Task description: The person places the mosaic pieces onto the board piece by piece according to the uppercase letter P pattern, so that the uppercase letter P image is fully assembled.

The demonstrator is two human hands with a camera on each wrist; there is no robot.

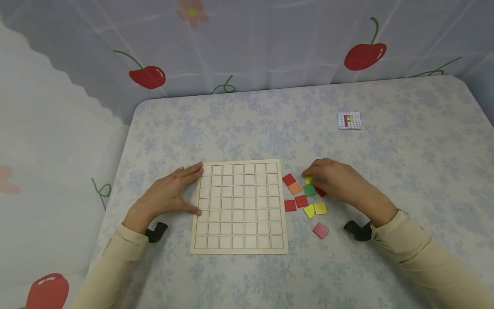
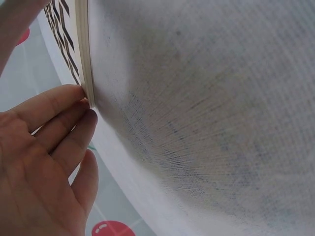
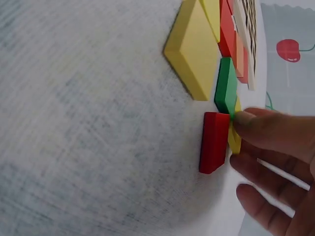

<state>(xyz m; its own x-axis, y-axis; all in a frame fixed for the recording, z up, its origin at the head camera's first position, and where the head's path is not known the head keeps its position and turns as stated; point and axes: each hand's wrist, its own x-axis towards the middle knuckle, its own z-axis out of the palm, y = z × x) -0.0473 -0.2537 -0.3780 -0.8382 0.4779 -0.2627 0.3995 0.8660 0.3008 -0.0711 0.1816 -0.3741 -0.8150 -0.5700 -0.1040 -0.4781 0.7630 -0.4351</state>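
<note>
A pale wooden grid board (image 1: pixel 239 204) lies flat on the table with bare squares. My left hand (image 1: pixel 164 195) rests along its left side, thumb and fingers spread apart; in the left wrist view the fingertips (image 2: pixel 74 93) touch the board's corner. To the right of the board, my right hand (image 1: pixel 341 180) pinches a yellow tile (image 3: pixel 236 135) low over the table. Part of that tile is hidden by the fingers. Beside it lie a green tile (image 1: pixel 310 190) and a red tile (image 3: pixel 214 142), the red one partly under the hand in the head view.
More loose tiles lie near the board's right edge: an orange one (image 1: pixel 295 188), several red ones, a yellow square (image 1: pixel 320 208), a yellow rounded piece (image 1: pixel 309 211) and a pinkish-red tile (image 1: pixel 321 230). A small pattern card (image 1: pixel 349 121) lies farther back on the flowered tablecloth (image 1: pixel 239 124).
</note>
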